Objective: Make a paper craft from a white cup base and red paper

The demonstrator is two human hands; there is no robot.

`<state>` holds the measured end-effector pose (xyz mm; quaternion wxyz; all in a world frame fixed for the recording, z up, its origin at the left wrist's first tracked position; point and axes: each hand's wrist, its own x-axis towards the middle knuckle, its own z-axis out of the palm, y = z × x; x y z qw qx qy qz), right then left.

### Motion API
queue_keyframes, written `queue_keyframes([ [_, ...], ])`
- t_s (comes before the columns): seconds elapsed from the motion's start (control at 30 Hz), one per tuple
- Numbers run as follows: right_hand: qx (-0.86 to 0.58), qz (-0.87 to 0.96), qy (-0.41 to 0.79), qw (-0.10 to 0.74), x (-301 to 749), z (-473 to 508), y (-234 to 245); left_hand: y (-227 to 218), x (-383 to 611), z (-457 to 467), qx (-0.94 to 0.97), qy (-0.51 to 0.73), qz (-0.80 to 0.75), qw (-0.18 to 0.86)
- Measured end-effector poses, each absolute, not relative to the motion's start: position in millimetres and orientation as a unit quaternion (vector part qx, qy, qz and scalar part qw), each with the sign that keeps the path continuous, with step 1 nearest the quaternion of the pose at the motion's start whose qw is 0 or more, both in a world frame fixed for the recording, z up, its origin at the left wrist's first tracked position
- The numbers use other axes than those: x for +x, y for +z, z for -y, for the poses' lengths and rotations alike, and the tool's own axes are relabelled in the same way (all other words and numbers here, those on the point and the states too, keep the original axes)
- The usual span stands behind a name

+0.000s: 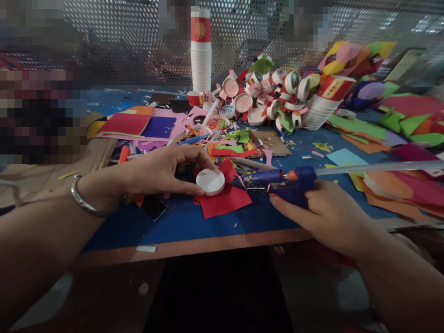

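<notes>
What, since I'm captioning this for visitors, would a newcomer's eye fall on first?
The blue glue gun in the right hand, nozzle aimed at the white disc the left hand pinches over red paper. Behind, a heap of cut cup rings beside a tall cup stack.

On a table (180,226), the left hand (156,171) pinches a round cup base (210,181) lying on a paper scrap (227,202) near the front edge, the right hand (326,215) grips a glue gun (287,182) just right of it, and far behind stands a cup stack (200,55), a heap of cut cup pieces (267,99) to its right.
</notes>
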<state>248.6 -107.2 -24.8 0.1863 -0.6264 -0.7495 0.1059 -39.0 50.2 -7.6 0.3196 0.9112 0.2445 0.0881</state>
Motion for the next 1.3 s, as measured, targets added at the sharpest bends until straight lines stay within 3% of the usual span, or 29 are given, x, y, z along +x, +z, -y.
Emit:
queue_keyframes([
  [0.8,-0.612,0.762,0.061,0.202,243.7,104.0,-24.8,-3.6,-37.5,-49.3,0.912,0.065,-0.249,0.320],
  [1.3,-0.644,0.725,0.097,0.226,241.7,104.2,-22.4,-4.4,-36.6,-49.3,0.916,0.091,-0.237,0.310],
])
